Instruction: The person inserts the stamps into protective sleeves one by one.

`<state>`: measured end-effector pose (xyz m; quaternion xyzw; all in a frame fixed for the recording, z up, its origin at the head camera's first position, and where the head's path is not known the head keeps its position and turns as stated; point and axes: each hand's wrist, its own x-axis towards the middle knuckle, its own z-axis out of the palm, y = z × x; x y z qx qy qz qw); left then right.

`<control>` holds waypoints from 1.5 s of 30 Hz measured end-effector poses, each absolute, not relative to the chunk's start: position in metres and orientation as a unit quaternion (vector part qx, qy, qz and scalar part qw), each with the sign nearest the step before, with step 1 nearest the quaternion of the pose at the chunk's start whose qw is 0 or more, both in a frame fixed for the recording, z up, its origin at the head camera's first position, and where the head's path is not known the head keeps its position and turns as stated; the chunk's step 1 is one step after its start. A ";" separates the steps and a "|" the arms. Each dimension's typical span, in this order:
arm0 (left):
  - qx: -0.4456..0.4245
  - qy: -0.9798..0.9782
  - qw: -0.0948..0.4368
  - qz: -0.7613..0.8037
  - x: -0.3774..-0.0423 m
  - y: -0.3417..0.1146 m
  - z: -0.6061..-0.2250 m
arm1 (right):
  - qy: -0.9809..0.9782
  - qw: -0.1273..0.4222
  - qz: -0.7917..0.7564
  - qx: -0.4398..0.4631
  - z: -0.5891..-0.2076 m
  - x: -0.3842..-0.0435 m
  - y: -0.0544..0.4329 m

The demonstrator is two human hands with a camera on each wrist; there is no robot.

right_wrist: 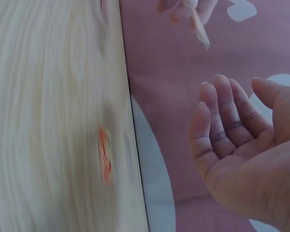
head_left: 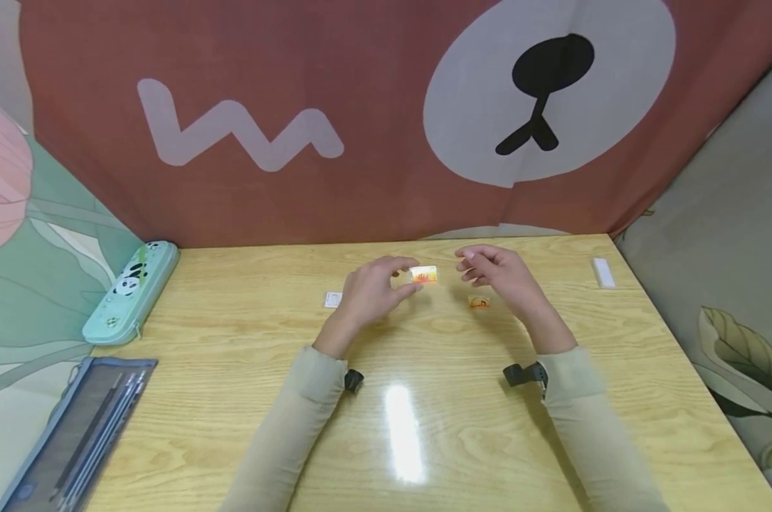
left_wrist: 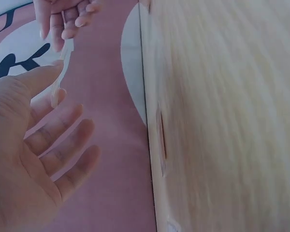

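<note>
Over the pale wooden worktop [head_left: 475, 441], our left hand [head_left: 374, 288] pinches a small rectangular orange-white card [head_left: 425, 274], long axis left-right; near its right end, our right hand [head_left: 497, 274], loosely bent, holds nothing.

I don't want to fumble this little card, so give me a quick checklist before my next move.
1. Left grip pinching the card: ok, thumb and finger hold it.
2. Right grip free: ok, it holds nothing.
3. Both hands on the card: not ok, a gap separates it from the right fingers.
4. Orange piece lying on the table: ok, near the right hand.
5. White square on the table: ok, beside the left hand.
6. Back of the card readable: cannot tell.
</note>
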<state>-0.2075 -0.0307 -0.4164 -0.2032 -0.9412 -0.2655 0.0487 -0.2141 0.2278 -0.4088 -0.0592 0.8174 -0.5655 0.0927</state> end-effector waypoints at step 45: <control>-0.143 -0.975 -0.103 -0.134 -0.223 -0.003 -0.440 | 0.920 0.092 -0.372 -0.085 -0.434 -0.206 0.281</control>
